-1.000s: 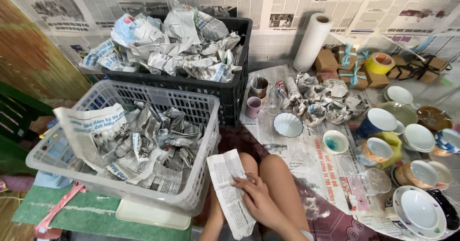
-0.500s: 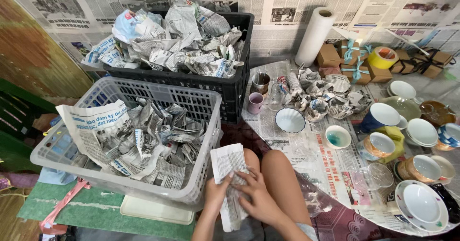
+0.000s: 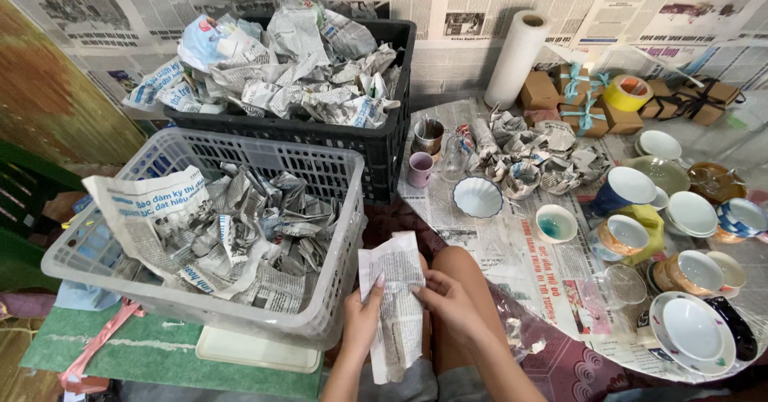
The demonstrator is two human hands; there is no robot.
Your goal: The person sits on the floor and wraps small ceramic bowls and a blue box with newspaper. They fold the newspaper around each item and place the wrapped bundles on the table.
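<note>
Both hands hold a strip of newspaper (image 3: 394, 306) over the person's bare knees, low in the middle of the view. The left hand (image 3: 362, 320) has its fingers closed on the strip's left edge; the right hand (image 3: 445, 304) pinches the right edge, thumb and fingers shut on the paper.

Just left of the strip stands a white basket (image 3: 336, 234) full of crumpled newspaper, its near corner almost touching the left hand. Behind it sits a black crate (image 3: 392, 142), heaped the same way. A white tray (image 3: 260, 352) lies under the basket on a green mat (image 3: 160, 354).

To the right, newspaper covers the floor. On it, past the knees, stand a white fluted bowl (image 3: 478, 197), a small bowl with a teal inside (image 3: 556, 224), a pink cup (image 3: 420, 169) and a clear glass (image 3: 625, 284). Further right are stacked cups, saucers and plates; the white plate (image 3: 693, 332) at the lower right is partly cut off by the edge. Wrapped paper bundles (image 3: 528, 162) lie beyond the bowls; what they hold cannot be seen.

By the papered wall lean a white paper roll (image 3: 518, 56), brown boxes tied with teal ribbon (image 3: 574, 102) and a yellow tape roll (image 3: 628, 92).
</note>
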